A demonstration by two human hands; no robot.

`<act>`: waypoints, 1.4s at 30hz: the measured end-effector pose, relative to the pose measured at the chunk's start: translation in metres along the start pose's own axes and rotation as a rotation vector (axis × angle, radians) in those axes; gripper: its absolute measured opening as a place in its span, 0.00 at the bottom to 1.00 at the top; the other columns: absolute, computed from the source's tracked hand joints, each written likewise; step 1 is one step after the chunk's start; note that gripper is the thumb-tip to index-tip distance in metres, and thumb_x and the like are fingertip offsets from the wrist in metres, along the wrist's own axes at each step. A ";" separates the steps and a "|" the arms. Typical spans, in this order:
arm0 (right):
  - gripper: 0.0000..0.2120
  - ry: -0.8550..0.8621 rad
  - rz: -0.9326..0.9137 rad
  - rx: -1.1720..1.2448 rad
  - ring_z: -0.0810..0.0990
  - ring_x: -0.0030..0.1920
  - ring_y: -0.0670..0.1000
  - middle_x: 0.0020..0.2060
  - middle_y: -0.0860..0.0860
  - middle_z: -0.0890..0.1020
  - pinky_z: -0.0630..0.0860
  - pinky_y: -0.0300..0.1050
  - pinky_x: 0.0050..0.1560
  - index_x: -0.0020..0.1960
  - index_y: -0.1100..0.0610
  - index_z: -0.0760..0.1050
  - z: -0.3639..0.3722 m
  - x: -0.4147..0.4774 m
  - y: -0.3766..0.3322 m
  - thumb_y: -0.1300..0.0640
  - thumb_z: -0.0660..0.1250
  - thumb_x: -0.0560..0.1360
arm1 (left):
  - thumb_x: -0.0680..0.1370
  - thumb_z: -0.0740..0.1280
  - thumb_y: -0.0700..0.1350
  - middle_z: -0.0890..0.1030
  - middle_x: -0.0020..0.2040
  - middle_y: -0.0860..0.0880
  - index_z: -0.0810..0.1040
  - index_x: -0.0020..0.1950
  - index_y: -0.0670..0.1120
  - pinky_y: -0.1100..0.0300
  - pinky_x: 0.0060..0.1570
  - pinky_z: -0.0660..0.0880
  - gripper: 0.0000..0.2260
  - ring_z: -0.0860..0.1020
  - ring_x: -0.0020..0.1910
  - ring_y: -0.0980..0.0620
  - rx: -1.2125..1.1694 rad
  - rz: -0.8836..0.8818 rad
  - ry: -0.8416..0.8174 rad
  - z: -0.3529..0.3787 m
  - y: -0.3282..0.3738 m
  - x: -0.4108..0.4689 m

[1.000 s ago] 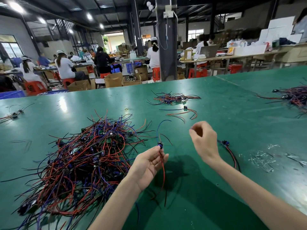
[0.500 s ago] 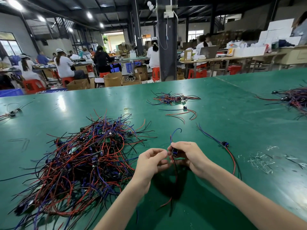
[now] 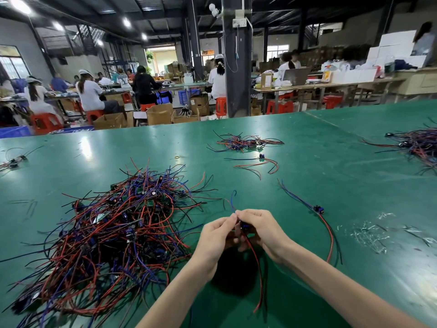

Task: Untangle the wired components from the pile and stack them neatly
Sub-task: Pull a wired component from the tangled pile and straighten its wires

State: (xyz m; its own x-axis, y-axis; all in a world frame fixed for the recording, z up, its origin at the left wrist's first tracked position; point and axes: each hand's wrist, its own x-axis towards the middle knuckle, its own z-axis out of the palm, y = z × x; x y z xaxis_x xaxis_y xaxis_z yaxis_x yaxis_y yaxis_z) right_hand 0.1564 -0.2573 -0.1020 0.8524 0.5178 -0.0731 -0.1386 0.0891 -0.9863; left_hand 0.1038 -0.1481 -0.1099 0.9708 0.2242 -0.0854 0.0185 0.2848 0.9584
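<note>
A big tangled pile of red, blue and black wired components (image 3: 113, 233) lies on the green table (image 3: 319, 162) to my left. Just above the table in front of me, my left hand (image 3: 217, 235) and my right hand (image 3: 262, 229) meet and both pinch one wired component (image 3: 244, 227). Its blue wire curls up above my fingers, and its red and black wires hang down toward me. One separated component (image 3: 318, 208) lies stretched out on the table to the right of my hands.
A small heap of wired components (image 3: 243, 142) and a single one (image 3: 261, 157) lie farther back. Another pile (image 3: 418, 145) sits at the right edge, and a few pieces (image 3: 13, 162) at the far left. Clear plastic scraps (image 3: 369, 233) lie on the right.
My right hand came down from a raised position to meet my left hand. Both now hold the component that the left hand held alone; they have shifted slightly right.
</note>
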 end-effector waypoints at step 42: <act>0.07 -0.036 0.113 0.008 0.78 0.33 0.53 0.33 0.60 0.77 0.82 0.51 0.37 0.38 0.65 0.74 -0.001 -0.002 -0.002 0.68 0.62 0.75 | 0.78 0.64 0.36 0.83 0.38 0.50 0.81 0.47 0.43 0.58 0.45 0.75 0.07 0.77 0.35 0.55 -0.165 0.063 0.142 -0.003 -0.001 0.017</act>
State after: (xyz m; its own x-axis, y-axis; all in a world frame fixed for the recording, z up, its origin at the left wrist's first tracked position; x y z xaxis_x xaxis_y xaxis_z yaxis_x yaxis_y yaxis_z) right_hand 0.1556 -0.2588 -0.1003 0.8122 0.5554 -0.1786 -0.2375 0.0351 -0.9708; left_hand 0.1199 -0.1413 -0.1130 0.9250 0.3723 -0.0759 -0.0914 0.4119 0.9066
